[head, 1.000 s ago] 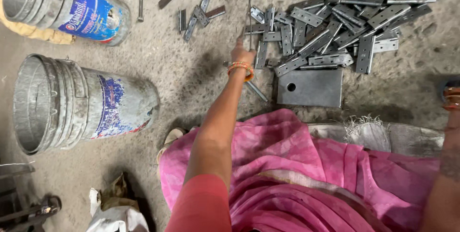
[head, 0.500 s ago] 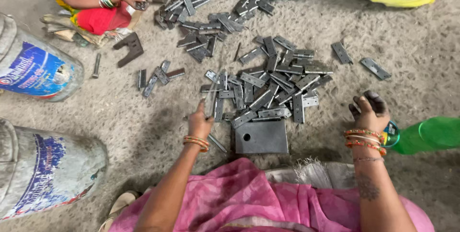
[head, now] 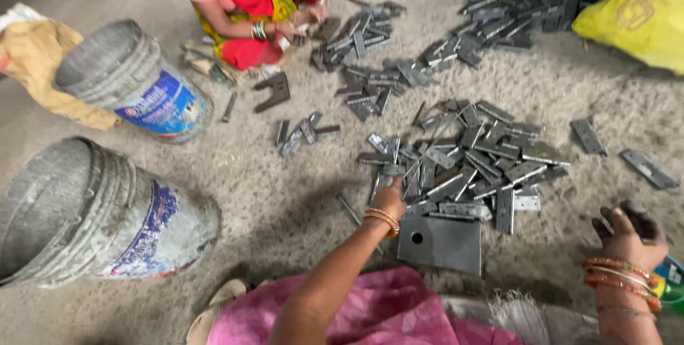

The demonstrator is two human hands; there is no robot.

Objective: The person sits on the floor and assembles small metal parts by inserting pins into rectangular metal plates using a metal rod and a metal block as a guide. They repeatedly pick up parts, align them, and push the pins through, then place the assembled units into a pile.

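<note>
Head view, looking down at a gritty concrete floor (head: 285, 195). Left hand (head: 389, 196) stretched forward, fingers curled down onto the near edge of a heap of flat grey metal strips (head: 470, 160), touching or gripping one strip there; too blurred to tell which, or how firmly. Gold and orange bangles (head: 383, 219) around that wrist. Just beside the hand, to its right, a square grey metal plate (head: 442, 244) with one round hole, lying flat and touching the heap's near edge.

Right hand (head: 628, 234) low at the right edge, well apart from the heap, fingers bent around a small dark object; cannot tell what kind. Stacked orange bangles (head: 618, 274) on that wrist. Pink cloth (head: 370, 313) across the lap at the bottom.

At left, two dusty grey buckets lying on their sides: the near bucket (head: 100, 217) large, the far bucket (head: 135, 85) beside a tan sack (head: 35, 60). Farther off, a second pile of strips (head: 370, 60) in front of another person in red and yellow cloth (head: 249, 3), that person's hands (head: 299, 24) near the pile. A third pile (head: 513, 3) at top right, next to a yellow bag (head: 634, 10). Two loose strips (head: 620, 152) lying apart at right.
</note>
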